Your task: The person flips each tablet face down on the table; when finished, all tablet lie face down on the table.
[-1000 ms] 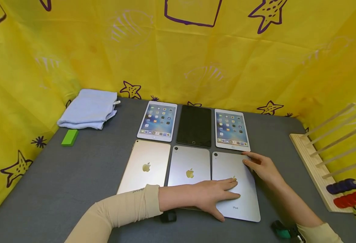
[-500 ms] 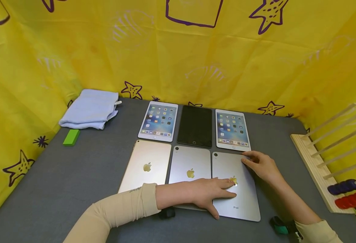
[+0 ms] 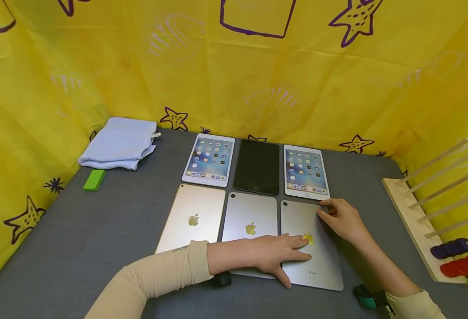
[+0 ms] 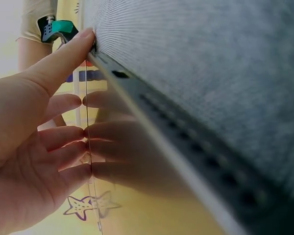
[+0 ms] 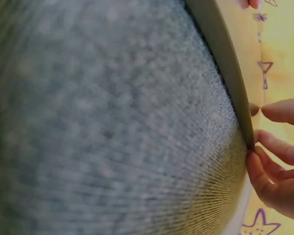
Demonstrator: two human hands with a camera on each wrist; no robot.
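Three tablets lie face down in the near row: a gold one [image 3: 196, 208] at left, a silver one [image 3: 251, 210] in the middle and another silver tablet [image 3: 317, 266] at right. My left hand [image 3: 274, 254] reaches across the middle one and rests with spread fingers on the right silver tablet, over its logo. At that tablet's far right corner, my right hand [image 3: 345, 221] touches with thumb and fingertips. In the right wrist view its fingers [image 5: 279, 152] meet the corner edge. The left wrist view shows the left hand [image 4: 36, 142] beside a tablet's speaker edge.
Behind them lie a white tablet [image 3: 210, 159], a black-screened tablet [image 3: 257, 166] and a second white tablet [image 3: 306, 170]. A folded blue cloth [image 3: 118, 141] and green block [image 3: 94, 179] sit at left. A wooden bead rack [image 3: 421, 230] stands at right.
Both hands stay at the right silver tablet. The left hand has drawn slightly left over its surface, and the tablet has barely shifted against its neighbour.
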